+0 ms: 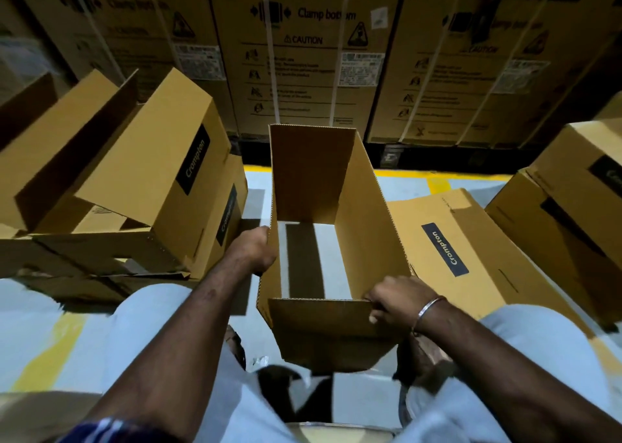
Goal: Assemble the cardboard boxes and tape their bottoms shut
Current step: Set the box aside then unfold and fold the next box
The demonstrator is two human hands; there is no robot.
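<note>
box [367,207] squared open, floor showing through | left hand [255,250] fingers clamped on side wall, steadying | right hand [392,299] fingers pinching near flap, to fold it

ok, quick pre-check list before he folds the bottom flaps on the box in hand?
1. Left hand grips the open box at its left wall: ok.
2. Right hand pinches the near flap: ok.
3. Box squared into a tube: ok.
4. Bottom closed: not ok, floor shows through.
5. Tape within reach: cannot tell, none in view.
6. Side room: tight, Crompton boxes on both sides.
</note>
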